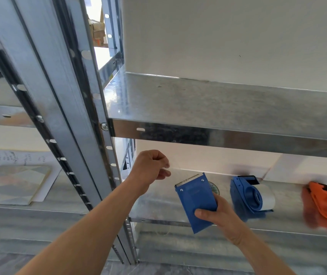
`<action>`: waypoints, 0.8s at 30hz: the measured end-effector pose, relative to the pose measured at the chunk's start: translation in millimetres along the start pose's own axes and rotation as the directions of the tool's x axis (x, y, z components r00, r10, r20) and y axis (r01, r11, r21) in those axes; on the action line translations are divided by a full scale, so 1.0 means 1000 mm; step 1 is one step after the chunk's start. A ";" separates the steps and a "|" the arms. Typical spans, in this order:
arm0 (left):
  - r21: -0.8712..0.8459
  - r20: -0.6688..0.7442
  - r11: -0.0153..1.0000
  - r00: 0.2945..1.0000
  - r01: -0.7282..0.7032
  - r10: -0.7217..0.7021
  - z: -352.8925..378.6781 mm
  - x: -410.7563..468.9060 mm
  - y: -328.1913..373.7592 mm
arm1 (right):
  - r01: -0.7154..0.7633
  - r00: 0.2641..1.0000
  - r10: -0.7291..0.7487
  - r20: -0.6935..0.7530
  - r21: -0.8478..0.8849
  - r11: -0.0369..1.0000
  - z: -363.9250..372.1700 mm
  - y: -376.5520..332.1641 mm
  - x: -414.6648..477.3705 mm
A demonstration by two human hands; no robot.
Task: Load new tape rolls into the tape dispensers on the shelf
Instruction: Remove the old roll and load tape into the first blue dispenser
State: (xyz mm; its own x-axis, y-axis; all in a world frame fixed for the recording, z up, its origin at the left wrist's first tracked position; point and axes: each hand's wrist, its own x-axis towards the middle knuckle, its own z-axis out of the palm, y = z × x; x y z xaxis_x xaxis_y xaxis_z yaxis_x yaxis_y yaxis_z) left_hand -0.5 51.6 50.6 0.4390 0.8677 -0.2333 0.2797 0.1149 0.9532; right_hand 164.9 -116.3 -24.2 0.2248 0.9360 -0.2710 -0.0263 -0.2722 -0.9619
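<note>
My right hand [217, 214] grips a blue tape dispenser [195, 199] by its lower end, holding it above the metal shelf [278, 225] with its toothed blade up. A clear tape roll [214, 188] peeks out behind it. My left hand [151, 168] pinches the end of a clear tape strip [175, 172] that stretches from the blade toward the left. A second blue dispenser [251, 197] with a white roll lies on the shelf to the right. An orange dispenser [324, 203] lies at the far right.
An upper metal shelf [228, 108] juts out just above the hands. Slotted steel uprights [103, 155] stand to the left of my left arm. On the neighbouring shelf at left lie papers and a patterned notebook [15, 183]. A white wall is behind.
</note>
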 end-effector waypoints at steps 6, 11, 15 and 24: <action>-0.058 0.075 0.993 0.991 -0.108 0.112 -0.003 -0.009 -0.001 | 0.082 0.996 -0.080 -0.029 0.076 0.994 -0.003 0.003 -0.007; -0.044 0.133 0.982 0.973 -0.183 0.187 -0.005 -0.010 -0.002 | 0.104 0.994 -0.100 -0.054 0.093 0.990 -0.006 0.008 -0.010; -0.058 0.135 0.985 0.976 -0.165 0.172 -0.005 -0.010 -0.005 | 0.116 0.991 -0.110 -0.073 0.076 0.990 -0.005 0.011 -0.011; -0.126 0.189 0.987 0.975 -0.097 0.119 -0.001 -0.006 -0.004 | 0.159 0.981 -0.156 -0.114 0.014 0.987 -0.003 0.012 -0.012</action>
State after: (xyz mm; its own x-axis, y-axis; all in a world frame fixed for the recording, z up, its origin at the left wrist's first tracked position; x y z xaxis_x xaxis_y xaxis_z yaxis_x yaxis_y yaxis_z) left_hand -4.9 46.8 47.9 0.6229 0.7678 -0.1500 0.1265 0.0903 0.9878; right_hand 165.3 -131.4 -32.9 0.3354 0.9354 -0.1115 -0.0044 -0.1168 -0.9931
